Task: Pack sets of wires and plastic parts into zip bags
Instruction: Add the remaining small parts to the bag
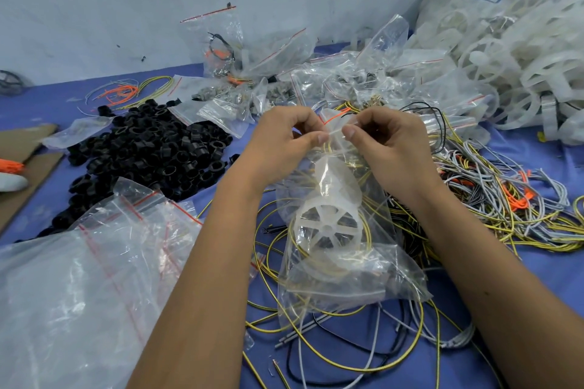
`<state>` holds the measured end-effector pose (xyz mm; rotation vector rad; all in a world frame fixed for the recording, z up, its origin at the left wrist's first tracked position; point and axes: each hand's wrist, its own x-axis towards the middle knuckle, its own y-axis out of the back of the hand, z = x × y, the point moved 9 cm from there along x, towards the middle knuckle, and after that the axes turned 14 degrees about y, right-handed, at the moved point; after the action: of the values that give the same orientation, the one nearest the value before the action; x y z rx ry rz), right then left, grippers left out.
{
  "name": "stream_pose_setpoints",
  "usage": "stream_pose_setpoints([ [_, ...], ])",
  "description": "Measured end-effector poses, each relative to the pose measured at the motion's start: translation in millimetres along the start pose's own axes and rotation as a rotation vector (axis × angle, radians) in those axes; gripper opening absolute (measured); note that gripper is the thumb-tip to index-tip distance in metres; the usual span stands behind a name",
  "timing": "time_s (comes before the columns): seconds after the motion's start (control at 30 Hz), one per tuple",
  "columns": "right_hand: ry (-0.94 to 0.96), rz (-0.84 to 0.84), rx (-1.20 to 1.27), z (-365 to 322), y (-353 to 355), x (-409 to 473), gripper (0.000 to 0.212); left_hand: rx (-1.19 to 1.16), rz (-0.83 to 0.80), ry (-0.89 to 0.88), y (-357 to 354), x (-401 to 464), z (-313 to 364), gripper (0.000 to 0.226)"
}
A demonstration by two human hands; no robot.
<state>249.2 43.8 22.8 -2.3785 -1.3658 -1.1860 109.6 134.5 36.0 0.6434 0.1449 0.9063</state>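
Zip bag (pixel 335 249) — mouth away, pinched by both hands' fingers (pixel 322 137).

bench (pixel 53 106) has blue cover; pale blue-grey wall (pixel 126 3) right behind it, scuffed with dark marks. cardboard sheet (pixel 22 174) at bench's left edge. light even.

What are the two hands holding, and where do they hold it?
Both the left hand and the right hand pinch the clear plastic zip bag holding a white spoked wheel, each grip at its top opening.

Both forearms reaching forward, left hand (pixel 284 139) and right hand (pixel 384 144) raised close together, fingers curled, thumbs and forefingers pinching, knuckles up.
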Motion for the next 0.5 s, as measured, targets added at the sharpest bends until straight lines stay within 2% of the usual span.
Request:
stream_pose_setpoints([
  [0.23, 0.000, 0.021, -0.010, -3, 6, 2, 0.009, -0.019, 0.022, 0.027, 8, 3, -11, 0.012],
  [0.4, -0.006, 0.018, -0.001, -4, 4, 1, 0.010, -0.007, 0.022, 0.012, 8, 4, -11, 0.021],
  [0.5, -0.022, 0.046, 0.000, -4, 9, 2, 0.009, -0.007, 0.003, 0.038, 9, 3, -17, 0.011],
])
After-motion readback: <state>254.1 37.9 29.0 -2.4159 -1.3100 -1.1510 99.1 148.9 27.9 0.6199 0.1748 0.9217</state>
